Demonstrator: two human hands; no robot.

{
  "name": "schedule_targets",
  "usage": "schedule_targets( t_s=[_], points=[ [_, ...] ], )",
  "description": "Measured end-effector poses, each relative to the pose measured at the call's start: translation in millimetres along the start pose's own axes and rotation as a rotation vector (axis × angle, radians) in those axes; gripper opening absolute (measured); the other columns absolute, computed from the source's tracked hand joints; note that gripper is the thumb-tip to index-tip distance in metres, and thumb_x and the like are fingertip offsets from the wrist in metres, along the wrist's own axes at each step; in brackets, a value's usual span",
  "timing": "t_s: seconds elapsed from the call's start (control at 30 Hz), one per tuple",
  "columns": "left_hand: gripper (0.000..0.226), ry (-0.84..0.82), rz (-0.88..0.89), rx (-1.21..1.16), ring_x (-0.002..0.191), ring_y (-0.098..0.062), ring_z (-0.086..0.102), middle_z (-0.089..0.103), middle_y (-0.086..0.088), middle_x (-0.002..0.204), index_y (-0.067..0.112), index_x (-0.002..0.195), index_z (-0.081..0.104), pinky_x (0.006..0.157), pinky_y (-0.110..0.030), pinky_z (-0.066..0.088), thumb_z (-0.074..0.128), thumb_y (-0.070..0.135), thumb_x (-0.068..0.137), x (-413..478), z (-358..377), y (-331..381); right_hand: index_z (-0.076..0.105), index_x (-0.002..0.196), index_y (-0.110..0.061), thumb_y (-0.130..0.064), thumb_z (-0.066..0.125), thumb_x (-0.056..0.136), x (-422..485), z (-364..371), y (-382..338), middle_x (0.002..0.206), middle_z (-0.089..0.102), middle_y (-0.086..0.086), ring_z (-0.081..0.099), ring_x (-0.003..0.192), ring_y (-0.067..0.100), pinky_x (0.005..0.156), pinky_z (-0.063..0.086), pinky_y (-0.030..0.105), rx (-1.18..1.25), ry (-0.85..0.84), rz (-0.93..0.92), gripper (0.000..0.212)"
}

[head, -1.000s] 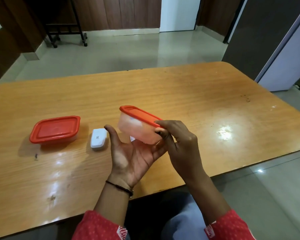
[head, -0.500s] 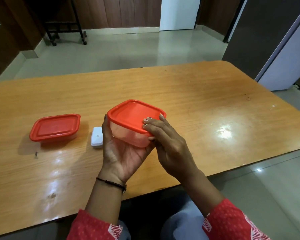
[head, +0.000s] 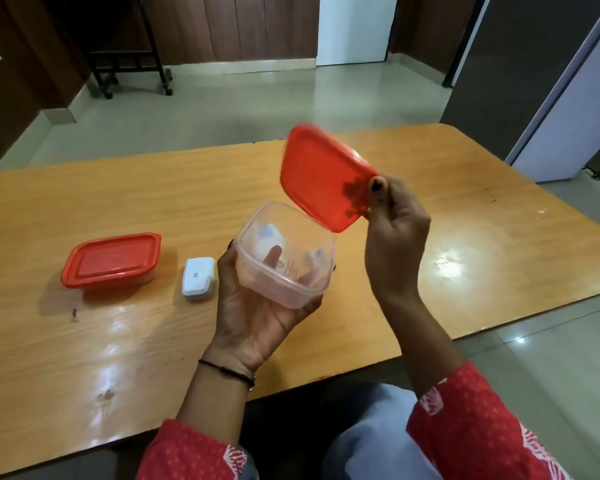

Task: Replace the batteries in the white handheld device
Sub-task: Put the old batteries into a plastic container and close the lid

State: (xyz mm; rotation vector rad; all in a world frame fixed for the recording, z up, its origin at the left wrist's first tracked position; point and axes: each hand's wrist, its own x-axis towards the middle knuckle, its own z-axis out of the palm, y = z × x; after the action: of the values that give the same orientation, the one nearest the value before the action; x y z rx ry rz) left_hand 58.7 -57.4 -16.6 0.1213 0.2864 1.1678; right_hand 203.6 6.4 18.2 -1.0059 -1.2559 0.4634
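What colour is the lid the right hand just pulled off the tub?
Red-orange, plain lid, pinched by the right hand; head view shows it.

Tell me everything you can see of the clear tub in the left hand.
The tub is see-through, plastic-looking, rounded-rectangular with a thicker rim, open and tilted toward the camera. The left hand cups it from below above the table, thumb on its left wall. Small pale items lie inside, too blurred to name. The lid, pinched by the right hand, hangs by its far right corner; contact unclear.
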Motion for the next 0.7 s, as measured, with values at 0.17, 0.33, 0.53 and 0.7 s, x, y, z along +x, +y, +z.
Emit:
schedule_targets(
  t_s=[0.17,0.33,0.53,0.7],
  points=[
    [0.076,-0.001,0.018,0.093,0.133,-0.043,0.036,0.045,-0.027,0.137,0.011,0.133,0.043,0.096,-0.063,0.033,0.059,0.052,0.071,3,1,-3,0.063,0.108,-0.006,-0.021,0.054,0.094,33,-27,35,0.097,0.068,0.008,0.068,0.093,0.023,0.069,0.06,0.042,0.27,0.319,0.536,0.022],
    [0.085,-0.002,0.003,0.098,0.132,-0.046,0.038,0.041,-0.029,0.141,0.016,0.141,0.034,0.1,-0.071,0.023,0.057,0.059,0.071,7,-6,-6,0.053,0.116,-0.001,-0.009,0.053,0.095,31,-59,74,0.092,0.064,0.012,0.067,0.076,0.02,0.079,0.057,0.05,0.515,0.553,0.884,0.023],
    [0.08,-0.004,0.02,0.185,0.131,-0.038,0.043,0.049,-0.02,0.139,0.009,0.137,0.043,0.105,-0.063,0.031,0.064,0.051,0.073,26,-2,-29,0.05,0.121,-0.003,0.004,0.047,0.093,19,-81,104,0.104,0.061,0.012,0.064,0.093,0.02,0.099,0.046,0.045,0.519,0.664,0.964,0.029],
    [0.045,0.133,0.006,0.408,0.121,-0.028,0.057,0.062,-0.015,0.127,0.01,0.126,0.054,0.101,-0.045,0.044,0.061,0.026,0.085,48,-1,-61,0.033,0.143,-0.01,-0.008,0.052,0.092,7,-96,91,0.131,0.051,0.007,0.052,0.117,0.019,0.1,0.04,0.031,0.181,0.522,0.928,0.054]
  ],
)
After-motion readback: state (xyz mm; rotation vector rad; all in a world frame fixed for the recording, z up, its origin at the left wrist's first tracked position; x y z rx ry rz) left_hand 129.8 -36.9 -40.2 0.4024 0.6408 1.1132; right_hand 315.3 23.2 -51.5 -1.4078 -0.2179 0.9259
